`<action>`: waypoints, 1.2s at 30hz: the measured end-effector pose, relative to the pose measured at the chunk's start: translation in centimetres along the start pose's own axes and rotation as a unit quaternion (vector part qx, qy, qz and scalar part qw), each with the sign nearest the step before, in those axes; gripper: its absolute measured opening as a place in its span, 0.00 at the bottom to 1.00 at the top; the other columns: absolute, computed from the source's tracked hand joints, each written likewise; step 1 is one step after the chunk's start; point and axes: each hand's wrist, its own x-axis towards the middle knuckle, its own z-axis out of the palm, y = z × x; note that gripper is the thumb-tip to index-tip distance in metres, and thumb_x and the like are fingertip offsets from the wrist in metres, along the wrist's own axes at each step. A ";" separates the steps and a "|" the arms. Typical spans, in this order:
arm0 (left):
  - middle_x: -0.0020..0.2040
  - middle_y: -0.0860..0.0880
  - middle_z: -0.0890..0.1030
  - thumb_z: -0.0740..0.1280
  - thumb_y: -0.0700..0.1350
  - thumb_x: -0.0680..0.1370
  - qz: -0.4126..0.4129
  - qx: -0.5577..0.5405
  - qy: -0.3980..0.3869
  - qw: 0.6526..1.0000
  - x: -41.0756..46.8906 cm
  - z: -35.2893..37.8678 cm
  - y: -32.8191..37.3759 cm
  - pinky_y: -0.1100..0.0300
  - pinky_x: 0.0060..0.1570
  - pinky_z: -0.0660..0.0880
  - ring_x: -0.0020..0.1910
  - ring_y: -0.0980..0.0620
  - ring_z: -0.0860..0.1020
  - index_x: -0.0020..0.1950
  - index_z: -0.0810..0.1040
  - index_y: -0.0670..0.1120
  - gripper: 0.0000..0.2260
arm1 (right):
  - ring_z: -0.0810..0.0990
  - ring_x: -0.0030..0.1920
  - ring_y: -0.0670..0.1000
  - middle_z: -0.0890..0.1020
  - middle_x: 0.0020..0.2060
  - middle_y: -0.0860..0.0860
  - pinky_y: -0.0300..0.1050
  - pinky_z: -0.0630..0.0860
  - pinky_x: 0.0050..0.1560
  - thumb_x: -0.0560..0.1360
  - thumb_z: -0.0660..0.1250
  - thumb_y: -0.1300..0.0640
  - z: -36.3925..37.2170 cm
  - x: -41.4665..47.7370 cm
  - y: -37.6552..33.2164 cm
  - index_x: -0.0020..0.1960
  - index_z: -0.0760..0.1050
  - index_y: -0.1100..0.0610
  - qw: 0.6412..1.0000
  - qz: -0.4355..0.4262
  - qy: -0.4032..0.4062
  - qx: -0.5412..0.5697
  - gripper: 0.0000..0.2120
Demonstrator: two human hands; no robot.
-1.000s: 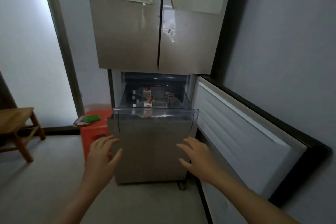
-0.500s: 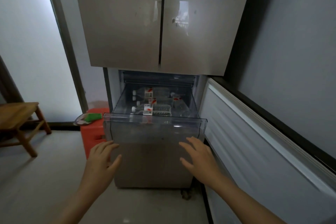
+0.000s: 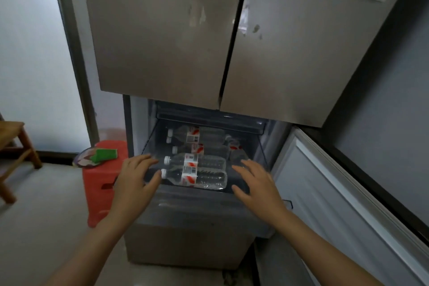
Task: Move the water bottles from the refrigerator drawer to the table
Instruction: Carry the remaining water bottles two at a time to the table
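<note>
Several clear water bottles with red-and-white labels lie on their sides in the pulled-out clear refrigerator drawer (image 3: 282, 204). The nearest bottle (image 3: 195, 176) lies along the drawer's front, with a second bottle (image 3: 193, 160) just behind it and more (image 3: 197, 134) further back. My left hand (image 3: 137, 179) hovers over the drawer's left side, fingers spread, just left of the nearest bottles' white caps. My right hand (image 3: 255, 183) hovers over the drawer's right side, fingers straight. Neither hand holds anything.
The refrigerator's upper doors (image 3: 209, 30) are closed above the drawer. A lower door (image 3: 348, 204) stands swung open at the right. A red plastic stool (image 3: 102, 183) with a green item (image 3: 103, 154) on a plate stands left of the drawer. A wooden chair (image 3: 14, 146) is at far left.
I have come closer and look further down into the drawer. Both hands have moved up and forward, from in front of the drawer's face to over its open top.
</note>
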 end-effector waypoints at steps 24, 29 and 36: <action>0.61 0.58 0.75 0.46 0.67 0.62 -0.143 0.160 -0.161 0.963 5.9 5.2 -5.1 0.60 0.52 0.70 0.59 0.57 0.72 0.61 0.73 0.58 0.33 | 0.71 0.63 0.51 0.70 0.66 0.51 0.48 0.71 0.62 0.76 0.64 0.51 12.8 20.5 3.2 0.70 0.63 0.49 0.964 -0.028 -0.256 0.070 0.24; 0.58 0.59 0.76 0.47 0.68 0.59 -0.187 0.143 -0.162 0.958 6.2 5.3 -4.9 0.61 0.49 0.71 0.49 0.58 0.74 0.59 0.73 0.60 0.33 | 0.75 0.59 0.52 0.74 0.62 0.52 0.46 0.73 0.58 0.75 0.66 0.55 16.1 22.8 2.8 0.68 0.67 0.52 0.946 -0.066 -0.308 0.072 0.22; 0.55 0.60 0.78 0.44 0.67 0.58 -0.178 0.156 -0.143 0.961 5.9 5.4 -5.0 0.62 0.48 0.70 0.45 0.61 0.73 0.58 0.74 0.60 0.35 | 0.74 0.58 0.56 0.74 0.61 0.54 0.47 0.71 0.57 0.73 0.68 0.54 18.3 23.9 2.7 0.69 0.63 0.49 0.946 -0.107 -0.304 -0.018 0.27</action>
